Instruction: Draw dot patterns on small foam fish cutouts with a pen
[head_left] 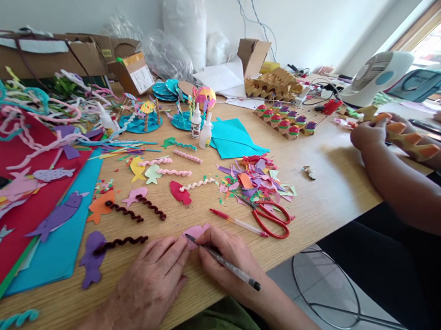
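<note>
My right hand [235, 250] grips a black pen [243, 274], its tip on a small pink paper cutout [196, 231] at the table's front edge. Flat beside it, my left hand [148, 283] rests with fingers stretched out, fingertips at the cutout's left edge. Part of the cutout is hidden by my hands. To the left lies a purple paper fish [93, 259] with a dark brown twisted pipe cleaner [128, 241]. Beyond my hands are a red paper fish [180, 192], an orange one [99, 207] and a yellow one [137, 169].
Red-handled scissors [272, 220] and a red pen [238, 222] lie right of my hands, near paper scraps [251, 180]. Glue bottles [205, 132] stand behind. Coloured sheets [56, 255] cover the left. At right, another person's hands [371, 136] hold an egg-carton piece [411, 142].
</note>
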The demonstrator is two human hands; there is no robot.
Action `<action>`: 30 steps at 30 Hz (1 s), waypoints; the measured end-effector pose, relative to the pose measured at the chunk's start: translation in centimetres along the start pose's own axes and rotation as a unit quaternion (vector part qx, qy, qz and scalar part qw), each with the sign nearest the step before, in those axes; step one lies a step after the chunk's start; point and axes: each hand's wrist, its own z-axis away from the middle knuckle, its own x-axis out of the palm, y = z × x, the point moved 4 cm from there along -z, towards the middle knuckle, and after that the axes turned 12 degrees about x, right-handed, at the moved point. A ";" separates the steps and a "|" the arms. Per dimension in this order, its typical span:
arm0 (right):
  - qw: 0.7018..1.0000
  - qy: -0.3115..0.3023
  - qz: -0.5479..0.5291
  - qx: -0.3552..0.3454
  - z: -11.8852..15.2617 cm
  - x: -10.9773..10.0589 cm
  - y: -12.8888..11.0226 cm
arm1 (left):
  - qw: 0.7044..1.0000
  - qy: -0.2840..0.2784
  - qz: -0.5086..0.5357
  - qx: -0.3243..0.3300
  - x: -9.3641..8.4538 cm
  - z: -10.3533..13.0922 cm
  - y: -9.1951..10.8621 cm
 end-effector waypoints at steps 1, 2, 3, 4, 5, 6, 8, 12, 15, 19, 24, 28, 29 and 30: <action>1.000 0.002 0.002 0.001 0.0 0.0 0.0 | 1.000 0.003 -0.001 0.000 0.0 0.0 0.0; 1.000 0.006 0.004 0.002 0.0 0.0 0.0 | 1.000 0.006 -0.002 0.000 -0.1 -0.1 0.0; 1.000 0.009 0.006 0.003 0.0 0.0 0.0 | 1.000 0.005 -0.003 -0.001 -0.1 -0.1 0.0; 1.000 0.010 0.008 0.003 0.0 0.0 0.1 | 1.000 0.005 -0.003 -0.001 -0.1 -0.1 0.0; 1.000 0.011 0.010 0.003 0.0 0.0 0.1 | 1.000 0.005 -0.003 -0.001 -0.1 -0.1 0.0; 1.000 0.013 0.010 0.002 0.1 0.0 0.2 | 1.000 0.005 -0.003 0.000 -0.1 -0.1 0.0; 1.000 0.018 0.009 -0.001 0.1 0.0 0.3 | 1.000 0.004 -0.003 0.002 -0.1 -0.2 0.0; 0.999 0.030 0.013 0.003 0.2 0.0 0.6 | 1.000 -0.003 -0.001 0.002 -0.1 -0.2 0.0; 0.999 0.037 0.019 0.010 0.1 0.1 0.8 | 1.000 -0.008 0.002 -0.001 -0.1 -0.2 0.0; 0.998 0.052 0.016 0.014 0.2 0.0 1.0 | 1.000 -0.007 0.001 -0.004 -0.1 -0.2 0.1; 0.998 0.057 0.005 0.024 0.3 -0.2 0.9 | 1.000 -0.001 -0.009 -0.002 -0.2 -0.3 0.1; 0.997 0.064 0.005 0.034 0.2 -0.4 0.5 | 1.000 -0.008 -0.006 0.000 -0.1 -0.3 0.1; 0.997 0.064 0.003 0.036 0.2 -0.4 0.5 | 1.000 -0.007 -0.003 -0.001 -0.1 -0.3 0.2; 0.997 0.064 0.000 0.038 0.2 -0.4 0.4 | 1.000 -0.005 0.000 -0.006 0.0 -0.3 0.2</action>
